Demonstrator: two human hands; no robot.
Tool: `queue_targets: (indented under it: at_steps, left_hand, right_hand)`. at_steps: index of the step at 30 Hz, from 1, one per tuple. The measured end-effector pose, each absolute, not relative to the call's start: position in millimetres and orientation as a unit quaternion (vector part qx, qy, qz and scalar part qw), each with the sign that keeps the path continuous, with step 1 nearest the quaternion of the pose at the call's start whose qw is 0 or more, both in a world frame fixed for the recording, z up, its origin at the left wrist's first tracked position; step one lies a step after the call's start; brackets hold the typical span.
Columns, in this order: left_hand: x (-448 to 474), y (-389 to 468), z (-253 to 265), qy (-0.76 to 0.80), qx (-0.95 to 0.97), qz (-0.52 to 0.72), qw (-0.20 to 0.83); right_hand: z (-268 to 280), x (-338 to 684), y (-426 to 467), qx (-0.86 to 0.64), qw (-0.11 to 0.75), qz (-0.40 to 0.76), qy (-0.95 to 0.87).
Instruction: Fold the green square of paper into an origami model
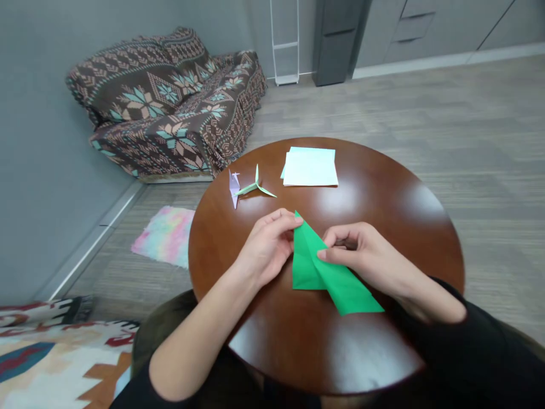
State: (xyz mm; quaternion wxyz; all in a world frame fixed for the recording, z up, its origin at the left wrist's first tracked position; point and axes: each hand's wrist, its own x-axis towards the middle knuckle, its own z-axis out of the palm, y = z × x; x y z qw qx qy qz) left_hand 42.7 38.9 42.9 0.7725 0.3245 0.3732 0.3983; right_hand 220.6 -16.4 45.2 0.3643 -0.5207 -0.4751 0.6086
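Round brown table (383, 187) near a patterned sofa (170, 102); both hands' fingers (286, 218) pinch green paper (323, 272).

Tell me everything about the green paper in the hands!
The green paper is a bright, plain sheet, partly folded into a long pointed shape with crisp creases. One sharp tip points up and away, and a wider flap spreads toward the person. It lies mostly flat on the round brown wooden table. The left hand pinches its upper tip, and the right hand presses a fingertip on the middle fold.
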Motion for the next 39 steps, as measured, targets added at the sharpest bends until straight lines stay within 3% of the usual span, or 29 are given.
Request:
queue_targets:
  at_steps: [5,9,12,16,21,26,34,39]
  left_hand:
    - [37.1,49.1,39.5,0.374,0.322,0.452,0.743]
    - [34.2,50.4,39.9,0.388,0.39,0.496,0.671]
    - [35.7,44.2,41.6,0.381,0.505,0.438,0.639]
    - [39.4,36.5,42.3,0.341,0.553,0.346,0.677]
    - [40.2,38.5,36.5,0.34,0.545,0.365,0.674]
    - [40.0,43.7,32.8,0.352,0.489,0.433,0.67]
    - [40.5,43.8,31.8,0.352,0.445,0.438,0.697]
    - [36.1,40.5,32.6,0.388,0.56,0.501,0.534]
  right_hand:
    - [43.4,221.3,-16.2,-0.511,0.348,0.616,-0.488]
    - [42.7,225.3,-11.5,-0.525,0.401,0.608,-0.44]
    - [43.8,229.3,-8.6,-0.516,0.424,0.602,-0.438]
    - [45.2,231.8,-8.3,-0.506,0.418,0.605,-0.451]
    - [44.7,233.9,-7.9,-0.502,0.447,0.572,-0.469]
    - [46.7,238.3,-8.6,-0.502,0.464,0.5,-0.531]
    - [43.2,237.3,-11.3,-0.516,0.453,0.37,-0.626]
    - [38.9,241.1,-12.8,-0.5,0.418,0.132,-0.746]
